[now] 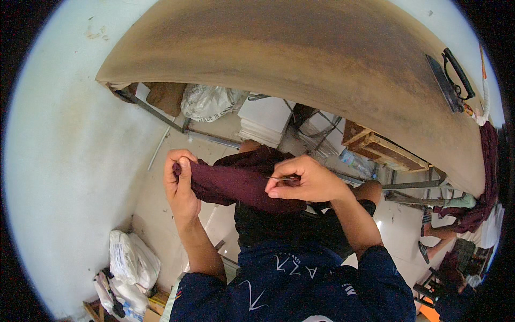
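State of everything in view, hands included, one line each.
Cloth: bunched, left end gripped
Left hand: closed on cloth
Thin tool: held over cloth; open or shut, can't tell
Right hand: pinching thin tool
Board: covered, stained
Iron: resting on board; on or off, can't tell
White stack: piled under board
Clear bag: crumpled, under board

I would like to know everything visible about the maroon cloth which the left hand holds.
The maroon cloth is dark, plain and wrinkled, and looks like thin fabric. One end is bunched in the left hand; from there it stretches rightward, above the black shorts, with loose folds on its far side. The right hand is over its other part, gripping a slim metallic tool; whether this touches it is unclear.
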`<action>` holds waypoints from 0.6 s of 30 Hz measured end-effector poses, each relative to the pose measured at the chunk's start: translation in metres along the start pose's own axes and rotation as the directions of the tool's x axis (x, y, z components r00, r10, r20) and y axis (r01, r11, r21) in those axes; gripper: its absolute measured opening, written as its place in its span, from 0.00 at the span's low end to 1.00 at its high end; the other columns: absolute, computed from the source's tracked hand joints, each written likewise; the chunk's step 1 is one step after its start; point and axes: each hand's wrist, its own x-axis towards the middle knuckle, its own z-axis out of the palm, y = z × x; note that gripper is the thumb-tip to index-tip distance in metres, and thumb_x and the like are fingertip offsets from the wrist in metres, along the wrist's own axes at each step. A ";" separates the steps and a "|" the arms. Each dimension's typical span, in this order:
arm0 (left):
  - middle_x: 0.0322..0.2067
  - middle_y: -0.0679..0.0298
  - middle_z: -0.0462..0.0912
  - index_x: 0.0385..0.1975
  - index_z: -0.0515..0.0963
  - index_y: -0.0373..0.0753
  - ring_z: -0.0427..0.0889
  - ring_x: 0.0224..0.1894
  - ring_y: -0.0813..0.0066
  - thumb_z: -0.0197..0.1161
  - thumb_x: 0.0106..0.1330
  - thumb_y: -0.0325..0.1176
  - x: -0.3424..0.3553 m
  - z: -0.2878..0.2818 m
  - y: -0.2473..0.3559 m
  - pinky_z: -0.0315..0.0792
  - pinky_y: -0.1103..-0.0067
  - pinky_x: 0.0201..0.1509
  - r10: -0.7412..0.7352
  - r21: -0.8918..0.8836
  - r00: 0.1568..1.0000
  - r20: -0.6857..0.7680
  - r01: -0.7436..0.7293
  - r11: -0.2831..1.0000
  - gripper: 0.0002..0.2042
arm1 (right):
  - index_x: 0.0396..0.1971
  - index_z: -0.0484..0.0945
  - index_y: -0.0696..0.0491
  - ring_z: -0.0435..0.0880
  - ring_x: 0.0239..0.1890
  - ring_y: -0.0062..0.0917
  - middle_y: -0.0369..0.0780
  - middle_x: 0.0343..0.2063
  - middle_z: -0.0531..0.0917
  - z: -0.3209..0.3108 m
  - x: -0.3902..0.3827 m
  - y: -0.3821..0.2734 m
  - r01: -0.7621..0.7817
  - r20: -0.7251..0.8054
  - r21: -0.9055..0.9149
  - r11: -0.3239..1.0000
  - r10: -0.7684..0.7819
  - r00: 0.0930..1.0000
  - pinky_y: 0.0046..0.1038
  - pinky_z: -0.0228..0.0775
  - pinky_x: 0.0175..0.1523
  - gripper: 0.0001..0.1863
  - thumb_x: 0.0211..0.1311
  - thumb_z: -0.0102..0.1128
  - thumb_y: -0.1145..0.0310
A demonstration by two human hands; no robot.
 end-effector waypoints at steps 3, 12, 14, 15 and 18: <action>0.31 0.68 0.72 0.33 0.73 0.36 0.69 0.34 0.81 0.53 0.73 0.35 -0.001 0.007 0.002 0.63 0.83 0.41 0.051 0.108 0.995 0.081 -0.059 0.992 0.09 | 0.38 0.83 0.55 0.76 0.32 0.17 0.36 0.31 0.80 0.005 0.013 0.001 0.085 -0.160 -0.142 0.986 -0.108 0.981 0.20 0.65 0.34 0.15 0.50 0.74 0.67; 0.31 0.66 0.73 0.31 0.73 0.36 0.70 0.35 0.79 0.55 0.72 0.35 -0.003 0.021 0.015 0.62 0.82 0.43 0.040 0.224 0.978 0.204 -0.087 0.971 0.10 | 0.29 0.79 0.57 0.78 0.32 0.23 0.37 0.26 0.78 0.028 0.051 -0.003 0.232 -0.114 -0.008 0.973 -0.232 0.966 0.26 0.69 0.37 0.14 0.51 0.72 0.64; 0.31 0.66 0.74 0.31 0.74 0.35 0.70 0.35 0.79 0.55 0.72 0.35 -0.005 0.019 0.010 0.62 0.82 0.43 0.037 0.215 0.981 0.189 -0.078 0.973 0.10 | 0.27 0.76 0.57 0.76 0.30 0.22 0.36 0.25 0.77 0.028 0.051 -0.002 0.228 -0.084 0.005 0.974 -0.227 0.970 0.25 0.68 0.35 0.14 0.52 0.71 0.64; 0.31 0.66 0.74 0.31 0.73 0.35 0.70 0.35 0.79 0.55 0.72 0.34 -0.006 0.019 0.010 0.62 0.82 0.42 0.044 0.222 0.981 0.189 -0.086 0.971 0.10 | 0.26 0.74 0.57 0.75 0.29 0.21 0.36 0.25 0.76 0.028 0.052 -0.002 0.229 -0.067 -0.004 0.973 -0.229 0.971 0.25 0.68 0.35 0.15 0.52 0.71 0.64; 0.31 0.66 0.73 0.31 0.73 0.35 0.70 0.35 0.79 0.54 0.72 0.34 -0.003 0.019 0.009 0.63 0.82 0.42 0.053 0.213 0.982 0.183 -0.092 0.973 0.10 | 0.25 0.71 0.56 0.72 0.28 0.18 0.34 0.25 0.75 0.024 0.046 -0.002 0.162 -0.022 0.046 0.986 -0.161 0.987 0.23 0.66 0.33 0.16 0.53 0.71 0.64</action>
